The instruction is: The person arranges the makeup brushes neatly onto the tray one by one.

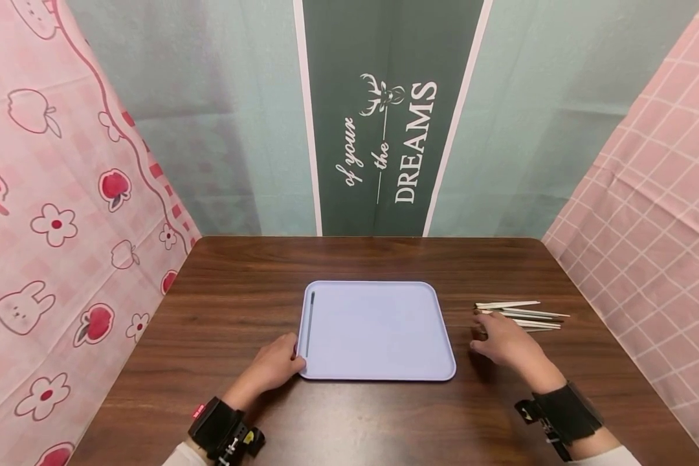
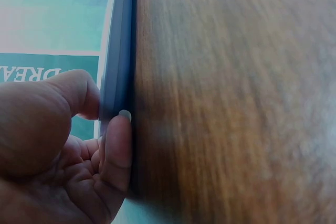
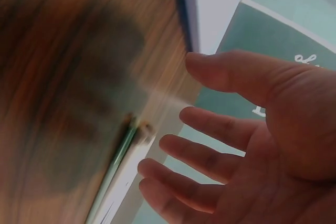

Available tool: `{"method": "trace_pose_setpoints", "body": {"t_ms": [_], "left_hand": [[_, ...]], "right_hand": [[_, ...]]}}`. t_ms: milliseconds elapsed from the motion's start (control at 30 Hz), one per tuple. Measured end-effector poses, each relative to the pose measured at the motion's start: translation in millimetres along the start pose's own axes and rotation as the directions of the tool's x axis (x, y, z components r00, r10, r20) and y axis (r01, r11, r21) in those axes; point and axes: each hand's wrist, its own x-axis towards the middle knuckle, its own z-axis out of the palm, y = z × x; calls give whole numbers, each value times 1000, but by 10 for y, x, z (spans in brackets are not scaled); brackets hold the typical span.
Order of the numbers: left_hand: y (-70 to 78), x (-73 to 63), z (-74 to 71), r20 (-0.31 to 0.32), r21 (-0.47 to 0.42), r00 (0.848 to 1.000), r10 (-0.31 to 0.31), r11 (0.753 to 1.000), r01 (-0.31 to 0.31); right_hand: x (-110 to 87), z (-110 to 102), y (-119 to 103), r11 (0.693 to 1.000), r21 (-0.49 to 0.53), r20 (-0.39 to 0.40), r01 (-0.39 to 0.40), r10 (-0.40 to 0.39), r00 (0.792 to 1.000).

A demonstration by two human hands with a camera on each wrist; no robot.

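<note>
A pale lilac tray (image 1: 378, 330) lies flat on the table, with one thin grey stick (image 1: 310, 323) inside along its left side. At the tray's near left corner my left hand (image 1: 275, 362) grips the rim; in the left wrist view its thumb and a finger meet the tray edge (image 2: 116, 51). To the right of the tray, my right hand (image 1: 508, 340) hovers at the left ends of a loose pile of slim sticks (image 1: 509, 304), cream and dark. In the right wrist view its fingers are spread, apart from a green stick (image 3: 113, 166).
The dark wood table (image 1: 239, 278) has a back edge against a green curtain (image 1: 210, 162). A pink printed cloth (image 1: 64, 259) hangs on the left, and a pink checked cloth (image 1: 664, 226) on the right. Both wrists wear black straps (image 1: 567, 414).
</note>
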Motion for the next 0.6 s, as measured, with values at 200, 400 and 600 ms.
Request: {"method": "trace_pose_setpoints", "body": {"t_ms": [200,400,600], "left_hand": [[-7,3,5,6,-6,1000,-7,1000,7],[3,8,-5,3,-4,1000,-3,1000,3],[10,1,-12,-1,-2,1000,6,1000,-6]], "right_hand": [[-33,7,166,1000,-15,-31,11,-12,999],[-45,15,300,1000,-25,-50,15,-17,999],[-58,19,454,998,-50,-96,40,-44,994]]}}
